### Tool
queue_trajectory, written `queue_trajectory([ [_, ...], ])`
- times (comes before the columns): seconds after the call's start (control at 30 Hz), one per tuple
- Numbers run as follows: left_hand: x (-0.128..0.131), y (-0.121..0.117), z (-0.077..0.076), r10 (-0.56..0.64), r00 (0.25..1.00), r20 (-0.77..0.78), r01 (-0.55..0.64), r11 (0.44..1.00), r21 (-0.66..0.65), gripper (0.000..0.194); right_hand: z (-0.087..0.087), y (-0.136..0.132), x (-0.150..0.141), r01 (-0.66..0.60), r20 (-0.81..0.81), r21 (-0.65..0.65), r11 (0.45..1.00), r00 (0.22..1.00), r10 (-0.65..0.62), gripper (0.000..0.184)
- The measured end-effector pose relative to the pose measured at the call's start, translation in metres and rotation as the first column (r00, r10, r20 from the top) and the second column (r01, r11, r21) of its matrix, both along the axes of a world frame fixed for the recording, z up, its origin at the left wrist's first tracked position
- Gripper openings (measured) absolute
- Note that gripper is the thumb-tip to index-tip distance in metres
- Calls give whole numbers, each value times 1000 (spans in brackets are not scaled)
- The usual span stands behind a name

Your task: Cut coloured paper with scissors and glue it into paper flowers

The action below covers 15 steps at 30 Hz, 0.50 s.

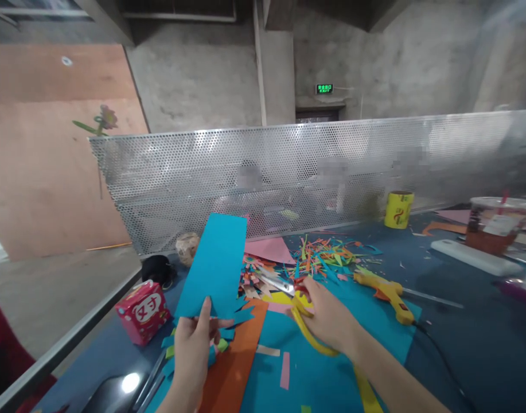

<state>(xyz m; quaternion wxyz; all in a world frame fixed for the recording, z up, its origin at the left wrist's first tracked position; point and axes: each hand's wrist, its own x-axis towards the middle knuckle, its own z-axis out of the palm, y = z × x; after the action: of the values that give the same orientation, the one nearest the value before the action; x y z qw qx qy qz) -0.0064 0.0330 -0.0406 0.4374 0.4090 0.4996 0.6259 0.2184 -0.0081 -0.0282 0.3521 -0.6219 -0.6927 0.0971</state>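
My left hand [194, 344] pinches the lower end of a long blue paper strip [219, 252], with its thumb lying on the face. Pointed cuts show along the strip's lower right edge. In my right hand [323, 310] is a pair of yellow-handled scissors [303, 330], fingers wrapped through the handles. The scissor blades point up and left, a little to the right of the strip and apart from it. Beneath both hands lie an orange paper strip [232, 367] and a large blue sheet [314, 376]. Small blue and green cut pieces sit around my left fingers.
A heap of thin coloured paper shreds [327, 255] lies behind the scissors. To the right are a yellow glue gun [387, 292] with a cord, a tape roll [398, 211] and a drink cup [497, 226]. A red box [144, 312] stands left. A perforated metal screen [280, 178] borders the table.
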Motion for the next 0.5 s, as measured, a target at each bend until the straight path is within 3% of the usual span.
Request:
queue_trajectory([
  [0.1,1,0,0,25,1000,-16,-25,1000,0,41,0,-6,-10,-87,46,-95,992,995,91,35],
  [0.23,1,-1,-1,69,997,27,-69,998,13,39,-4,-8,-19,-105,59,-202,974,991,119,38],
  [0.5,7,-7,-3,1,1000,-17,-1,1000,-22,41,-6,-8,-22,-154,-92,-257,954,987,135,29],
])
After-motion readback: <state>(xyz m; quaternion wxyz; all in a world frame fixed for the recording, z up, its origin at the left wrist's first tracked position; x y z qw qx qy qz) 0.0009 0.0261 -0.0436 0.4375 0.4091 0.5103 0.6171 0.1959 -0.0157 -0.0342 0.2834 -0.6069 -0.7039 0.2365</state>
